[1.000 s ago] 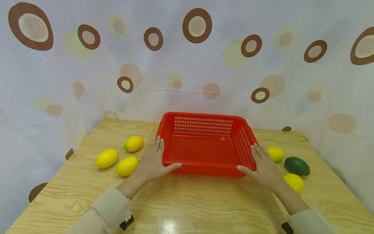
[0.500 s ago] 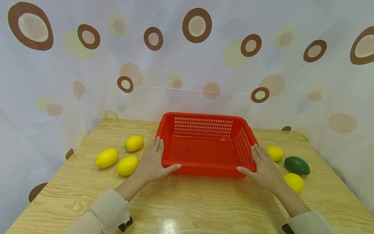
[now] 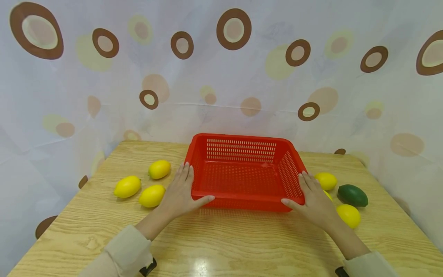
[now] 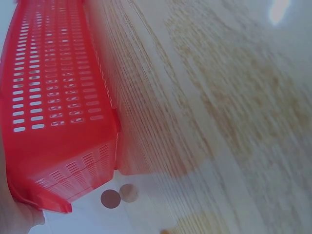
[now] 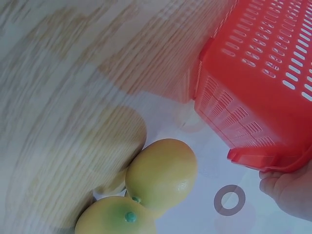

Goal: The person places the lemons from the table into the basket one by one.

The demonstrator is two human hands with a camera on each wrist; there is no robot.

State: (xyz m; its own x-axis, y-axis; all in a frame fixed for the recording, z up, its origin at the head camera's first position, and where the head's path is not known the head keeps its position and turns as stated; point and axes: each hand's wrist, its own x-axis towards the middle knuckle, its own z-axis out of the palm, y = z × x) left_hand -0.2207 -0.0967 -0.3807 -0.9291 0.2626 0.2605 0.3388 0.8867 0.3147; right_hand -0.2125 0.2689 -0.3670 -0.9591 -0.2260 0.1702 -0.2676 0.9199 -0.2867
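Observation:
A red plastic basket [image 3: 238, 173] with slotted walls stands at the middle of the table, nothing inside it. My left hand [image 3: 178, 194] lies at its near left corner, fingers straight along the side rim and thumb on the front rim. At the near right corner my right hand [image 3: 313, 200] mirrors this, thumb stretched over the front rim and straight fingers touching the side. The right wrist view shows fingertips [image 5: 273, 183] right at the basket's outer lip. In the left wrist view, only part of the left hand [image 4: 19, 217] shows beside the basket wall.
Three lemons [image 3: 152, 196] lie left of the basket on the wooden table [image 3: 221, 242]. On the right are several more lemons [image 3: 348, 216], one partly hidden by the right hand, and a dark green fruit [image 3: 353, 195]. A patterned cloth [image 3: 221, 77] hangs behind the table.
The basket has shifted very slightly toward the near edge of the table, and both hands have moved along with it. The fruits stay where they were.

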